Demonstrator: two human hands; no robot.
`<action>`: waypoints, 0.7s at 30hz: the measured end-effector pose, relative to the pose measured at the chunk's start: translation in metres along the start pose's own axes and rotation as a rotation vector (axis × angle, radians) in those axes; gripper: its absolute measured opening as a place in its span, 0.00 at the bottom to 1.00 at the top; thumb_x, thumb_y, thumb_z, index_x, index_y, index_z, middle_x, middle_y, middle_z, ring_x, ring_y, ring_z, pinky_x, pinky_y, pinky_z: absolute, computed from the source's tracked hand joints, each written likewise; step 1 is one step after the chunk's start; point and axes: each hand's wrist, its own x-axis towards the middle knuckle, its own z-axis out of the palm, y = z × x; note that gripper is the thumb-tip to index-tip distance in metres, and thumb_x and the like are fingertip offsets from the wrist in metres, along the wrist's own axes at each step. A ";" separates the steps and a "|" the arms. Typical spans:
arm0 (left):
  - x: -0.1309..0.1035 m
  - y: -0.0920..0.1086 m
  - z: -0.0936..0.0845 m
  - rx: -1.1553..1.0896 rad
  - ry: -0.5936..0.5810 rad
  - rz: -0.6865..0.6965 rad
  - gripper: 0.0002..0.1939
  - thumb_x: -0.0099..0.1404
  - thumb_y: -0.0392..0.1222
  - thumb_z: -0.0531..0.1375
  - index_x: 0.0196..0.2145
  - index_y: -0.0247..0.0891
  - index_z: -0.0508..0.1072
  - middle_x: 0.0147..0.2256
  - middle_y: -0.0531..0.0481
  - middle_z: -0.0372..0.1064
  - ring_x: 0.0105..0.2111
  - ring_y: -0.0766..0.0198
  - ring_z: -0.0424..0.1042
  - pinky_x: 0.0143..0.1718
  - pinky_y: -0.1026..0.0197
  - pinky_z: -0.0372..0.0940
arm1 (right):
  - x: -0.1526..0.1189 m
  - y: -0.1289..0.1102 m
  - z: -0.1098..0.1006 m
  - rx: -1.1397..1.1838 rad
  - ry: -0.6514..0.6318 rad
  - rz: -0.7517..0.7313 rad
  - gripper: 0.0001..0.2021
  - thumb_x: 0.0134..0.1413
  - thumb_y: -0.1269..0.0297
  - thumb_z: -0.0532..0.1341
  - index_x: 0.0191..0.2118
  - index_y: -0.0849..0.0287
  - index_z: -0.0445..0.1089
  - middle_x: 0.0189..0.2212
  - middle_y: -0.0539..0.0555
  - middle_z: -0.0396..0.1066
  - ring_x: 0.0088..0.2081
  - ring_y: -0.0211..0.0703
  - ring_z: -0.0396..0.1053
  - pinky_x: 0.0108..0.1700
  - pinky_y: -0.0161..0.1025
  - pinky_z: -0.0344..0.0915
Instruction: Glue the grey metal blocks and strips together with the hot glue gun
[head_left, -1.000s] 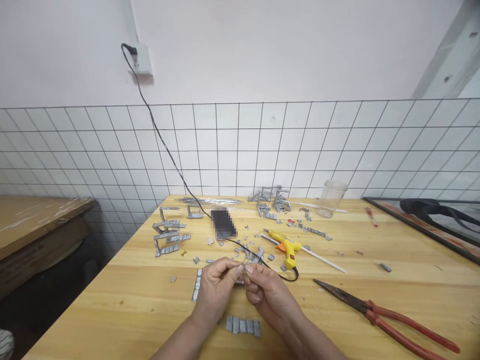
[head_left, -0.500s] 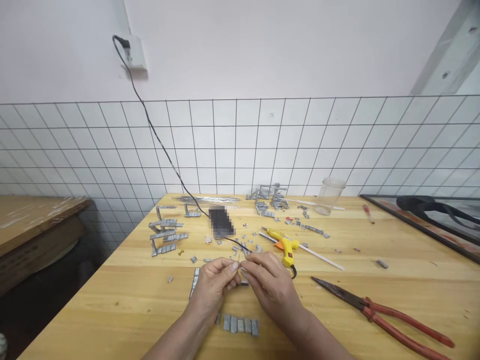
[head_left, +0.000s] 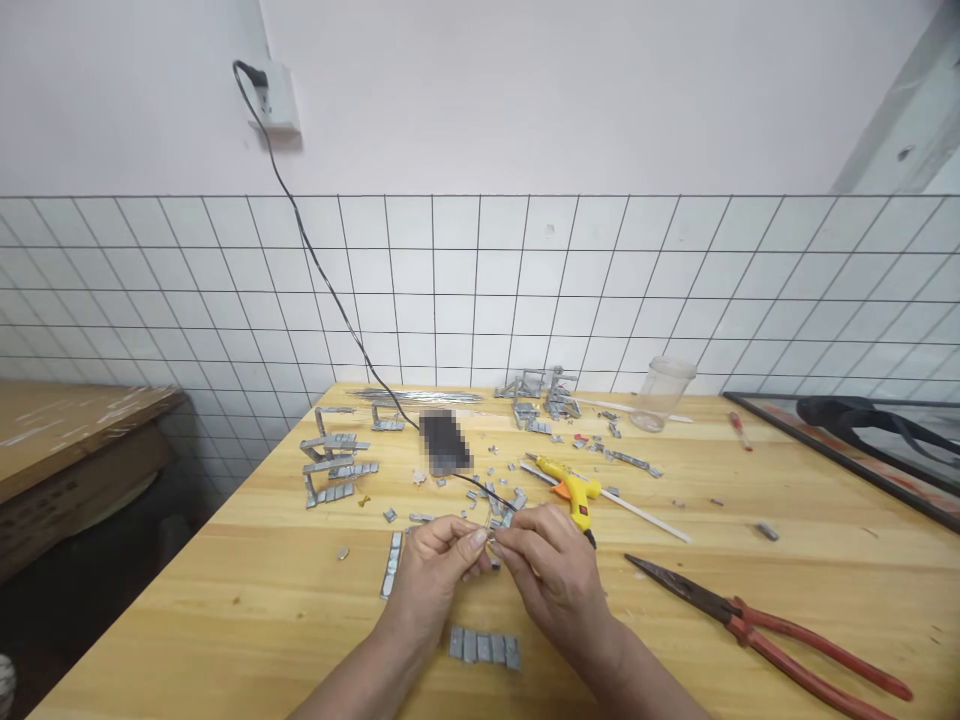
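Note:
My left hand (head_left: 435,570) and my right hand (head_left: 556,565) meet fingertip to fingertip above the wooden table. Both are closed in a pinch on a thin wire (head_left: 489,521), whose bent end pokes up between the thumbs; the rest is hidden by fingers. Below the hands lies a row of flat grey pieces (head_left: 484,648) joined side by side. Another narrow grey strip (head_left: 391,566) rests just left of my left hand. A yellow glue gun (head_left: 576,492) lies beyond my right hand, and small grey scraps (head_left: 517,497) are scattered behind the fingers.
Red-handled long-nose pliers (head_left: 735,612) lie at right. Grey stepped structures (head_left: 330,470) stand at left, others (head_left: 555,392) at the back. Metal wires (head_left: 420,398), a blurred black object (head_left: 446,441) with a cable, a clear plastic jar (head_left: 664,392) and a white stick (head_left: 645,515) are farther off.
The view has shifted slightly. Both hands remain pinched together, with small finger movements; a little more of the thin wire shows above the fingertips.

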 end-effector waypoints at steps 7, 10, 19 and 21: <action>-0.002 0.001 0.000 0.174 0.032 0.126 0.11 0.58 0.43 0.62 0.21 0.35 0.73 0.20 0.52 0.68 0.25 0.66 0.66 0.31 0.65 0.61 | 0.003 -0.012 0.006 0.290 -0.013 0.311 0.11 0.57 0.68 0.56 0.24 0.58 0.67 0.22 0.51 0.64 0.26 0.40 0.62 0.28 0.36 0.58; -0.002 0.002 -0.002 0.278 0.044 0.193 0.09 0.59 0.42 0.61 0.24 0.36 0.75 0.22 0.52 0.69 0.26 0.64 0.68 0.32 0.63 0.63 | 0.001 -0.018 0.014 0.414 -0.041 0.483 0.13 0.59 0.64 0.54 0.24 0.58 0.64 0.20 0.49 0.62 0.24 0.38 0.61 0.26 0.34 0.60; 0.006 -0.006 -0.010 0.195 0.065 0.113 0.09 0.57 0.42 0.64 0.24 0.35 0.75 0.22 0.49 0.71 0.26 0.63 0.69 0.31 0.63 0.63 | -0.003 -0.010 0.019 0.388 -0.092 0.558 0.13 0.59 0.59 0.55 0.27 0.60 0.68 0.17 0.48 0.62 0.18 0.37 0.60 0.21 0.34 0.61; 0.008 -0.008 -0.010 0.142 0.073 0.074 0.10 0.58 0.44 0.63 0.24 0.35 0.74 0.21 0.50 0.70 0.24 0.65 0.67 0.29 0.63 0.62 | -0.004 -0.007 0.012 0.275 -0.041 0.469 0.08 0.55 0.62 0.59 0.38 0.60 0.71 0.25 0.53 0.69 0.25 0.42 0.66 0.29 0.39 0.65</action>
